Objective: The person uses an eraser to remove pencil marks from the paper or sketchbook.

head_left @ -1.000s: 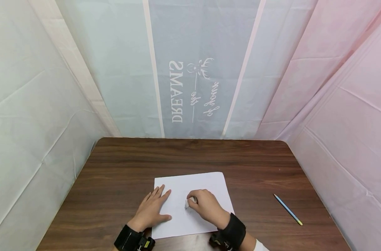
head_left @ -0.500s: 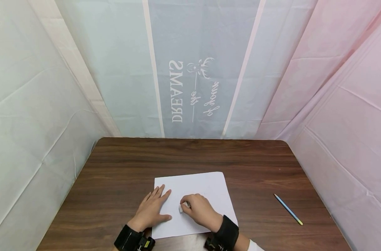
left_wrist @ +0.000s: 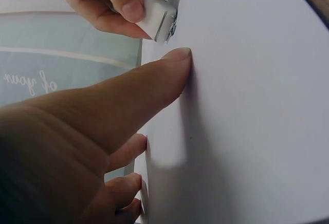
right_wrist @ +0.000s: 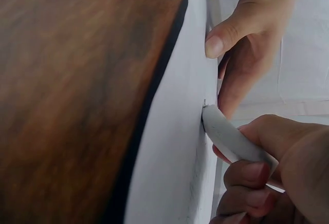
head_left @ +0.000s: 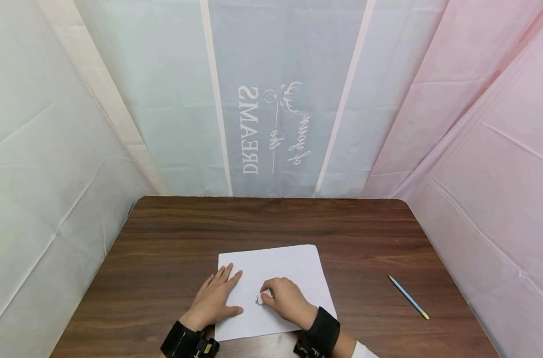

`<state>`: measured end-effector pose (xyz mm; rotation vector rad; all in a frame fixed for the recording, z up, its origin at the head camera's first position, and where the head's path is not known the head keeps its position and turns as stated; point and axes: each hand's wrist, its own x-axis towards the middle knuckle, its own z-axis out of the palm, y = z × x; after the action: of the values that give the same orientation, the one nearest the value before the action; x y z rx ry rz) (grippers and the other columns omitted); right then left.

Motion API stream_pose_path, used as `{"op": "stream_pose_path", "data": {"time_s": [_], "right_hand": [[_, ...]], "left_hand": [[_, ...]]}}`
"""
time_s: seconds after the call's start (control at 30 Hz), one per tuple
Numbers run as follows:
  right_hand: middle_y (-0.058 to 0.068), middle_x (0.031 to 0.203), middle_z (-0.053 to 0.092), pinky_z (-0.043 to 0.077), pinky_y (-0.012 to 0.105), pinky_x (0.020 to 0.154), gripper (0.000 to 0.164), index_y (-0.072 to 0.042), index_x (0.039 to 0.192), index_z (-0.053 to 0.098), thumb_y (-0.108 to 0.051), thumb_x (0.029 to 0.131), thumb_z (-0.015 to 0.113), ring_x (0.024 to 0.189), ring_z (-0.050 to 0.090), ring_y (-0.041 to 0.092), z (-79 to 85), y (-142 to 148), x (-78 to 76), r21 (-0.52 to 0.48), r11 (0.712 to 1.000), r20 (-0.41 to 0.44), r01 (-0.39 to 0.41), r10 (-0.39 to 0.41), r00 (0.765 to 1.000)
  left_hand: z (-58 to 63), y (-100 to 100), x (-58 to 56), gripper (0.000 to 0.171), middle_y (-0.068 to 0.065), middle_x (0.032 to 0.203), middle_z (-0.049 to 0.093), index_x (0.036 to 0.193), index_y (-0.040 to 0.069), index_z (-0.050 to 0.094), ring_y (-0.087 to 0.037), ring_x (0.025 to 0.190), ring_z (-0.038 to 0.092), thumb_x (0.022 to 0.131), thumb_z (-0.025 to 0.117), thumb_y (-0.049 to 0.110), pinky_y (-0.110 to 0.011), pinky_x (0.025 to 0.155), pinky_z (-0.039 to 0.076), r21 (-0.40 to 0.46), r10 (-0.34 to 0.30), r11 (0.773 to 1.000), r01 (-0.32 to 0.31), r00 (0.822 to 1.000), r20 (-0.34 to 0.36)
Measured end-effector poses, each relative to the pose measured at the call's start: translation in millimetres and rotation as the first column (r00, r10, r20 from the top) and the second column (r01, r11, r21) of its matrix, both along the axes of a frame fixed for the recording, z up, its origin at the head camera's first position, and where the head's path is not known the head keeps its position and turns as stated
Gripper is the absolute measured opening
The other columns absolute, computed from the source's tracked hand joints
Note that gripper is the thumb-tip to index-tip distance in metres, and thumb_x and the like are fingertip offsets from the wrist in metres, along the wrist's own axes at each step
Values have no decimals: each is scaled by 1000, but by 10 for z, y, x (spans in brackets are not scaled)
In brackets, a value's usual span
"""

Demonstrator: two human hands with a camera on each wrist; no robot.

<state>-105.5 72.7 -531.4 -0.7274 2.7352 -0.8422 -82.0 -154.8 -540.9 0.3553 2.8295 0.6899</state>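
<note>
A white sheet of paper lies near the table's front edge. My left hand rests on its left side, fingers spread and straight; in the left wrist view the thumb touches the paper. My right hand pinches a white eraser between thumb and fingers, and one end of it meets the paper. That end looks grey and smudged in the left wrist view, where the eraser has dark crumbs at its edge. The right wrist view shows the eraser tilted against the sheet, partly covered by the fingers.
On the right of the dark wooden table lies a blue pencil with a yellow end. Fabric curtains hang behind the table and at both sides. Each wrist wears a black strap with a small camera.
My right hand has moved left and slightly toward me across the paper with the eraser, then shifted a little to the right. The left hand stays in place on the sheet.
</note>
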Motion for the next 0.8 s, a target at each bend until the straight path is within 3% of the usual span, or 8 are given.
{"op": "stream_pose_path", "data": {"time_s": [0.3, 0.53, 0.8], "right_hand": [[-2, 78, 74, 40, 20, 61, 10, -12, 94, 79, -18, 90, 72, 64, 51, -1, 6, 19, -1, -1, 1000, 4, 16, -16, 1000], [-9, 64, 60, 32, 19, 52, 11, -11, 95, 79, -17, 90, 71, 55, 39, 2, 6, 53, -4, -5, 1000, 21, 17, -17, 1000], [-7, 70, 65, 36, 20, 57, 10, -11, 94, 79, -16, 90, 72, 60, 43, 2, 11, 88, -1, -5, 1000, 17, 22, -22, 1000]], "left_hand": [[19, 8, 11, 90, -21, 163, 34, 150, 12, 50, -44, 151, 32, 74, 88, 43, -66, 119, 27, -2, 7, 1000, -7, 1000, -1], [9, 6, 5, 90, -21, 163, 34, 151, 12, 48, -44, 152, 31, 75, 87, 42, -65, 121, 25, 12, -3, 1000, 3, 1000, 13], [16, 3, 8, 90, -20, 164, 32, 152, 12, 47, -43, 152, 29, 76, 86, 42, -65, 121, 25, 9, -1, 1000, 1, 1000, 28]]}}
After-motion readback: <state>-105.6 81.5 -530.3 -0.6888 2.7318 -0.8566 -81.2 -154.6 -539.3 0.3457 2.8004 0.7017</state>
